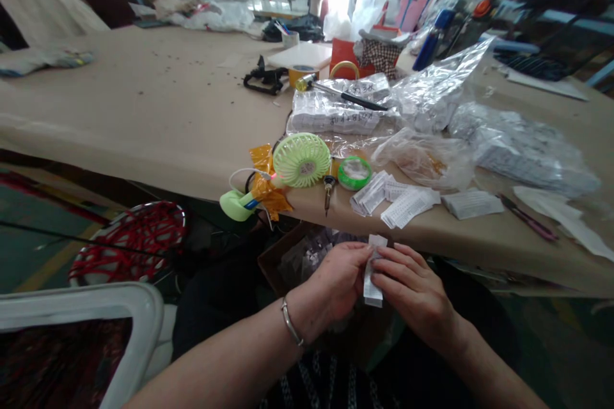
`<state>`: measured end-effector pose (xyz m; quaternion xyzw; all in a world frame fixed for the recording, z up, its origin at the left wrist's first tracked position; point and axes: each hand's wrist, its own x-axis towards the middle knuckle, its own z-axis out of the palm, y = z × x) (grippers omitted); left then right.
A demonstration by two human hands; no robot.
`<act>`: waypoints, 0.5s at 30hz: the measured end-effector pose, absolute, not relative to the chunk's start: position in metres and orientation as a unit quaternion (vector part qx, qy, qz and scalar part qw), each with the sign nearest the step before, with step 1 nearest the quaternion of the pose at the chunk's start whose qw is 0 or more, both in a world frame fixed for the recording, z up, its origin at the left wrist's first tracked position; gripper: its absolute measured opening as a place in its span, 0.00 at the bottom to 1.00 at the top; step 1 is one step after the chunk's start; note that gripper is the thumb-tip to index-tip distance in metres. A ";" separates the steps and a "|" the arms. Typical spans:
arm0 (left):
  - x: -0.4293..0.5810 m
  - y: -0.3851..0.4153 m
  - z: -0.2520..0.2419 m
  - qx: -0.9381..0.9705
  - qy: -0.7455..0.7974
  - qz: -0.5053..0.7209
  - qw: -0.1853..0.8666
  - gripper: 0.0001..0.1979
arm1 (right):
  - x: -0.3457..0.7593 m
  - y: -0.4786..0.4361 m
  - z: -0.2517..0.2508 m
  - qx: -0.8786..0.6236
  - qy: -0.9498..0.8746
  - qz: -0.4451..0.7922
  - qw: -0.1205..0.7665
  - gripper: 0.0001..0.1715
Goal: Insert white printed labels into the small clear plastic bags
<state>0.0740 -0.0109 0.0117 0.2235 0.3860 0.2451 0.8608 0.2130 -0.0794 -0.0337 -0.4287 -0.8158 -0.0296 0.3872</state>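
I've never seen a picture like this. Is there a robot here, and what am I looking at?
No robot here: these are a person's own bare hands, seen by a camera worn on their head, looking forward and down. The left hand, with a bangle on its wrist, and the right hand hold a narrow white paper piece, perhaps a stack, before the table's near edge. On the brown table lie more paper slips and clear plastic bags; a green fan with orange tape sits by the edge.
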 end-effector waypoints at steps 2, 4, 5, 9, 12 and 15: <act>0.074 -0.011 0.009 0.223 0.389 0.247 0.859 0.06 | 0.212 -0.079 -0.034 -0.427 -0.817 -0.031 0.386 0.10; 0.075 -0.012 0.008 0.221 0.397 0.250 0.855 0.05 | 0.211 -0.080 -0.031 -0.421 -0.820 -0.033 0.387 0.11; 0.075 -0.012 0.008 0.220 0.399 0.252 0.854 0.05 | 0.212 -0.080 -0.030 -0.417 -0.822 -0.031 0.387 0.11; 0.076 -0.014 0.010 0.231 0.427 0.230 0.843 0.04 | 0.232 -0.082 -0.029 -0.457 -0.801 -0.036 0.385 0.18; 0.076 -0.014 0.011 0.253 0.471 0.186 0.824 0.04 | 0.270 -0.080 -0.037 -0.603 -0.696 -0.126 0.368 0.27; 0.074 -0.014 0.009 0.261 0.486 0.166 0.818 0.04 | 0.309 -0.079 -0.048 -0.721 -0.602 -0.208 0.273 0.36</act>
